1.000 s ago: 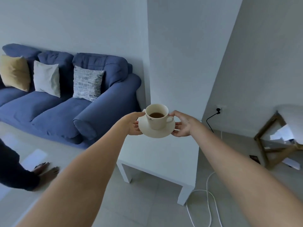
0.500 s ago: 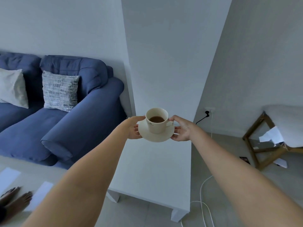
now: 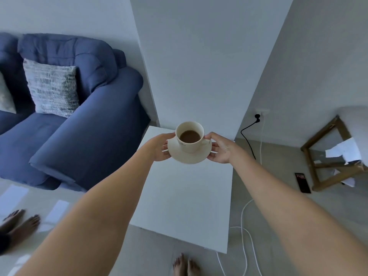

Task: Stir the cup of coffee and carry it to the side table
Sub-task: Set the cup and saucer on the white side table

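Note:
A cream cup (image 3: 190,143) with brown coffee in it stands on a cream saucer (image 3: 189,157). Both are held in the air above the far part of the white side table (image 3: 185,206). My left hand (image 3: 160,147) grips the saucer's left rim and my right hand (image 3: 220,149) grips its right rim, thumb near the cup's handle. The cup is upright. No spoon is visible.
A blue sofa (image 3: 75,140) with a patterned cushion (image 3: 52,87) stands left of the table. A wall corner rises behind it. Cables (image 3: 246,232) lie on the floor to the right, beside a wooden stool (image 3: 330,162) and a dark phone (image 3: 302,182). Another person's feet (image 3: 19,226) are at the lower left.
I have stepped closer and the view has tilted down. The cup and saucer now hang over the table top, and my own feet show at the bottom edge.

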Available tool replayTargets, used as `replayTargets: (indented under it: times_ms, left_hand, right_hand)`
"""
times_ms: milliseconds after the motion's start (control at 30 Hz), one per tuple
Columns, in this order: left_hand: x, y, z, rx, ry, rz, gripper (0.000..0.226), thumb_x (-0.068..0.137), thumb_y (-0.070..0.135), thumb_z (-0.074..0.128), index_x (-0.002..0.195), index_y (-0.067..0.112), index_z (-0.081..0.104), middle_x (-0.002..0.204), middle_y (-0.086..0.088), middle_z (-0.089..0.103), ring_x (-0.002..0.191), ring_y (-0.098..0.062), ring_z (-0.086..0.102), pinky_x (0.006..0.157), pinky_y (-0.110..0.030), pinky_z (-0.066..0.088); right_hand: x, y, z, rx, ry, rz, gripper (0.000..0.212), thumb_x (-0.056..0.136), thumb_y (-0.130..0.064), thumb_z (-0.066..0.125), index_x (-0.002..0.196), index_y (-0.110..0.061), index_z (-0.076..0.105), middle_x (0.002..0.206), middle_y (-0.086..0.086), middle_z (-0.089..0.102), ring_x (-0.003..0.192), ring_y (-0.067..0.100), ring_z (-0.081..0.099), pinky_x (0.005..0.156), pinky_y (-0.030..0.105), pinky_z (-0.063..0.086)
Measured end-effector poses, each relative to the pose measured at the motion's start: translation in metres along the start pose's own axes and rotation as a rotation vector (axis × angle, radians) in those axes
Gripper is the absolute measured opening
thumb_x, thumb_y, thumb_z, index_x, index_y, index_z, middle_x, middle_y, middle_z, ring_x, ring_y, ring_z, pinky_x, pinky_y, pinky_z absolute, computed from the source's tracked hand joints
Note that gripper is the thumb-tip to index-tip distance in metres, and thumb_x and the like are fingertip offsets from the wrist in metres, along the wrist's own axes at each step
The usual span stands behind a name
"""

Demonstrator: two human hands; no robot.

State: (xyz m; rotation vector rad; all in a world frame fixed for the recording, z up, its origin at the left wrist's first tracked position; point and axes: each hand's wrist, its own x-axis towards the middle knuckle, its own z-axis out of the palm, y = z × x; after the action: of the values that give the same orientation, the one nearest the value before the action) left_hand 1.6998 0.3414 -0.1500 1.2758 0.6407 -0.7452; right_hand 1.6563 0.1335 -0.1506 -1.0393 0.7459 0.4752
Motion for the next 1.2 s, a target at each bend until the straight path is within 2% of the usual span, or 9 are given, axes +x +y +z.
replayTargets:
  times_ms: [133,200,333,433,567,667,767,900,1200]
  left_hand:
    - [0.038,-0.013,-0.004,0.007,-0.002,-0.041,0.045,0.08,0.024,0.077,0.117,0.005,0.059,0.109,-0.008,0.064,0.092,-0.023,0.064,0.087,-0.035,0.054]
    - [0.06,-0.022,-0.009,0.014,-0.017,-0.07,0.037,0.082,0.024,0.075,0.113,0.007,0.06,0.107,-0.006,0.063,0.095,-0.022,0.063,0.094,-0.035,0.052]
    - [0.102,-0.043,-0.024,0.016,-0.021,-0.114,0.039,0.083,0.023,0.073,0.118,0.01,0.06,0.108,-0.004,0.063,0.096,-0.021,0.062,0.089,-0.034,0.052]
    - [0.135,-0.058,-0.036,0.013,-0.005,-0.153,0.045,0.083,0.02,0.074,0.124,0.013,0.059,0.11,-0.003,0.062,0.096,-0.02,0.062,0.086,-0.034,0.052]
    - [0.171,-0.076,-0.052,0.037,0.022,-0.219,0.045,0.081,0.022,0.075,0.123,0.016,0.06,0.109,0.0,0.063,0.101,-0.019,0.062,0.094,-0.034,0.049]
    - [0.191,-0.087,-0.062,0.037,0.03,-0.242,0.043,0.082,0.019,0.074,0.122,0.015,0.059,0.112,-0.002,0.061,0.101,-0.021,0.061,0.089,-0.034,0.05]
    - [0.207,-0.093,-0.067,0.038,0.025,-0.249,0.03,0.084,0.016,0.071,0.112,0.015,0.06,0.111,-0.003,0.061,0.103,-0.022,0.06,0.09,-0.034,0.049]
    - [0.228,-0.1,-0.075,0.035,0.037,-0.266,0.013,0.085,0.016,0.07,0.095,0.017,0.061,0.101,0.0,0.062,0.098,-0.019,0.06,0.093,-0.032,0.046]
    - [0.25,-0.113,-0.08,-0.021,0.105,-0.276,0.027,0.084,0.008,0.07,0.107,0.01,0.058,0.103,-0.004,0.061,0.11,-0.021,0.056,0.093,-0.028,0.044]
  right_hand:
    - [0.039,0.014,-0.011,0.027,0.024,0.057,0.013,0.079,-0.014,0.066,0.087,-0.009,0.057,0.097,0.007,0.056,0.094,0.023,0.057,0.084,0.03,0.051]
    - [0.061,0.023,-0.016,0.038,0.038,0.089,0.015,0.079,-0.013,0.067,0.089,-0.009,0.056,0.096,0.009,0.057,0.093,0.023,0.059,0.079,0.029,0.053]
    - [0.104,0.046,-0.025,0.018,0.05,0.123,0.015,0.079,-0.013,0.066,0.091,-0.01,0.056,0.088,0.01,0.059,0.078,0.021,0.06,0.07,0.027,0.053]
    - [0.139,0.067,-0.03,-0.003,0.062,0.148,0.013,0.079,-0.012,0.066,0.09,-0.011,0.059,0.09,0.008,0.059,0.078,0.02,0.06,0.073,0.027,0.053]
    - [0.17,0.091,-0.034,0.009,0.092,0.162,0.009,0.08,-0.01,0.065,0.088,-0.012,0.061,0.091,0.007,0.059,0.082,0.02,0.059,0.074,0.026,0.054]
    - [0.187,0.106,-0.036,0.01,0.105,0.178,0.008,0.081,-0.01,0.065,0.087,-0.013,0.061,0.092,0.005,0.06,0.084,0.018,0.059,0.071,0.024,0.052]
    - [0.201,0.116,-0.037,-0.001,0.135,0.188,0.007,0.08,-0.01,0.065,0.084,-0.014,0.061,0.09,0.003,0.06,0.087,0.017,0.058,0.068,0.022,0.051]
    - [0.222,0.129,-0.035,0.03,0.16,0.188,0.01,0.081,-0.007,0.064,0.076,-0.014,0.06,0.084,0.002,0.06,0.079,0.015,0.059,0.069,0.022,0.051]
    - [0.241,0.138,-0.033,0.026,0.183,0.186,0.01,0.083,-0.002,0.058,0.079,-0.011,0.057,0.082,0.008,0.058,0.076,0.017,0.057,0.068,0.022,0.05]
